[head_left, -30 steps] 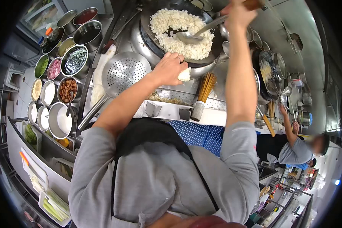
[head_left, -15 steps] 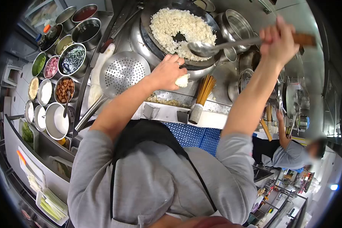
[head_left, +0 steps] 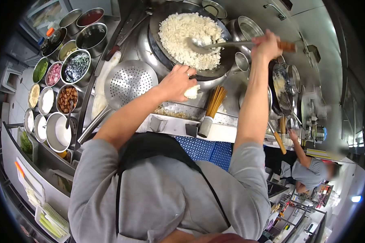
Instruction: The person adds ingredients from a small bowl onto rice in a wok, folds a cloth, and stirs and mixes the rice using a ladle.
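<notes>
White rice [head_left: 186, 30] lies spread in a dark wok [head_left: 230, 60] in front of me. My right hand [head_left: 267, 46] is closed round a long-handled ladle [head_left: 227, 44] near its wooden end. The ladle's bowl rests in the rice, partly covered by grains. At the wok's near rim, my left hand [head_left: 177, 84] is closed on a folded white cloth [head_left: 192, 92], whose end sticks out beside the fingers. Its fingertips touch the rim; the rest of the cloth is hidden. Just left of that hand sits a perforated strainer [head_left: 129, 81].
A bamboo brush [head_left: 215, 105] stands by the counter edge. Metal pots on the left hold sauces, chopped red onion [head_left: 53, 74] and browned pieces [head_left: 67, 99]. Stacked bowls [head_left: 249, 27] stand beyond the wok. A co-worker [head_left: 308, 168] works at another wok on the right.
My right hand has moved left, carrying the ladle's bowl from the rice's near right edge into its middle. Rice now covers the bare gap there. The left hand stays at the rim.
</notes>
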A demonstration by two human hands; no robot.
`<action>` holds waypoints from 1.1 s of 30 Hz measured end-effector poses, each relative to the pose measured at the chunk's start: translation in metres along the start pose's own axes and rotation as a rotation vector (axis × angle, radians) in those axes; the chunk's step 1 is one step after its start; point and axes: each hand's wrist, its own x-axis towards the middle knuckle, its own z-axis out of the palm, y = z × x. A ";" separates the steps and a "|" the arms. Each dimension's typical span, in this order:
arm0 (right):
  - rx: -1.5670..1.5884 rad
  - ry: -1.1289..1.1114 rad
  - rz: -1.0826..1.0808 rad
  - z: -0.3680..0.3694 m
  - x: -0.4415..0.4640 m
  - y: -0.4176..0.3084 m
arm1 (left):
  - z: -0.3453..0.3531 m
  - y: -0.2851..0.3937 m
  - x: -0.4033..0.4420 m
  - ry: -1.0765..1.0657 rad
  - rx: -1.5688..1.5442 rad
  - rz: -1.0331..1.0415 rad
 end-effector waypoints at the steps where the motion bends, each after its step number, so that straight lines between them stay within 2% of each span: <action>1: 0.047 -0.083 0.068 0.011 0.004 -0.008 | 0.002 0.003 -0.003 -0.017 0.001 0.004; 3: 0.059 -0.173 0.107 0.047 0.005 -0.050 | -0.003 0.003 -0.005 -0.062 0.007 0.011; 6: 0.265 -0.451 -0.116 0.045 -0.029 -0.083 | -0.001 0.003 -0.004 -0.023 0.001 0.011; 7: 0.266 -0.456 -0.259 0.037 -0.032 -0.047 | -0.001 0.005 -0.004 -0.032 -0.012 -0.005; 8: 0.131 -0.238 -0.244 0.045 -0.065 -0.022 | 0.001 0.005 -0.006 -0.018 0.005 0.001; 10: 0.167 -0.395 -0.179 0.044 -0.064 0.019 | 0.006 0.002 -0.004 0.020 0.048 0.025; 13: 0.030 -0.396 -0.109 0.088 -0.025 -0.018 | -0.004 0.008 -0.002 -0.042 -0.031 -0.014; 16: 0.273 -0.430 -0.076 0.087 -0.021 -0.044 | -0.004 0.008 -0.001 -0.055 0.005 -0.015; 18: 0.353 -0.381 -0.371 0.081 -0.040 -0.006 | 0.001 0.005 -0.001 -0.040 0.001 -0.015; 20: 0.196 -0.325 -0.193 0.081 -0.049 0.041 | 0.004 0.010 -0.004 -0.044 -0.009 -0.017; 23: -0.094 -0.526 -0.097 0.115 -0.031 0.010 | 0.002 0.012 -0.007 -0.070 0.008 -0.009; 24: -0.075 -0.436 -0.031 0.126 -0.037 -0.014 | 0.000 0.011 -0.005 -0.076 0.021 -0.008; 26: 0.061 -0.453 0.001 0.122 -0.041 -0.035 | -0.003 0.005 -0.002 -0.077 0.035 -0.007; 29: 0.463 -0.651 -0.255 0.085 -0.072 -0.009 | 0.000 0.005 -0.003 -0.058 0.012 -0.012; 32: 0.196 -0.533 -0.056 0.070 -0.066 0.024 | -0.005 0.002 0.000 -0.048 0.018 0.001; 33: 0.031 -0.528 -0.086 0.075 -0.057 0.011 | -0.007 0.005 0.000 -0.057 0.014 -0.004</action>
